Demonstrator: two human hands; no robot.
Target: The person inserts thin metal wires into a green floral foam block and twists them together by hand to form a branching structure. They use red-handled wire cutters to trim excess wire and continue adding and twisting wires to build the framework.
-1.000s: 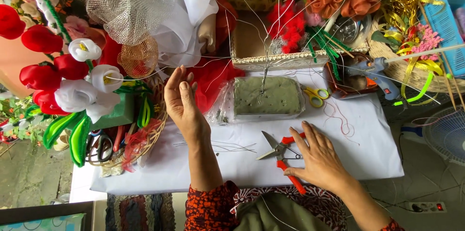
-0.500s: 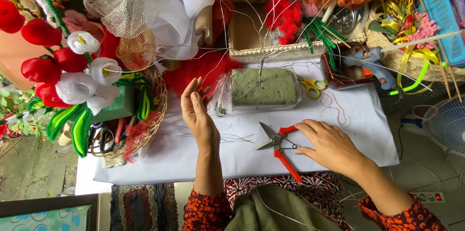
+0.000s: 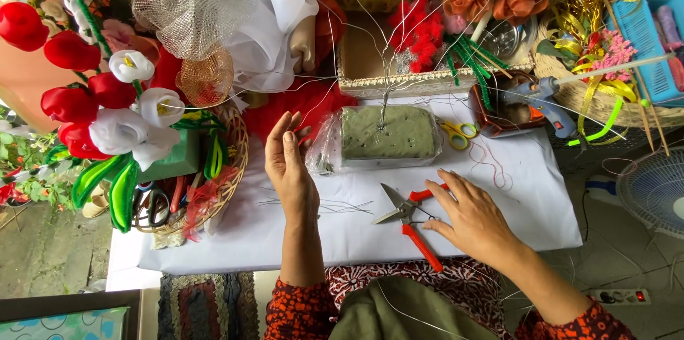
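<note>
Red-handled cutters [image 3: 410, 217] on white table [image 3: 527, 204]; right hand [image 3: 474, 220] fingers spread beside; left hand [image 3: 288, 165] empty.

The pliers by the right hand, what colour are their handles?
Red-orange handles on the pliers, with bare metal blades, seen in the head view beside the right hand.

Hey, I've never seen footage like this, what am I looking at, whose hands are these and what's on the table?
This is one view from a camera worn on a person's head, looking down at their own bare hands. The left hand is raised, fingers together, seemingly pinching a thin wire; that is hard to tell. The right hand rests on red-handled pliers. On the white table lie loose wires, a green foam block in plastic, small scissors and a glue gun. Fabric flowers crowd around.
</note>
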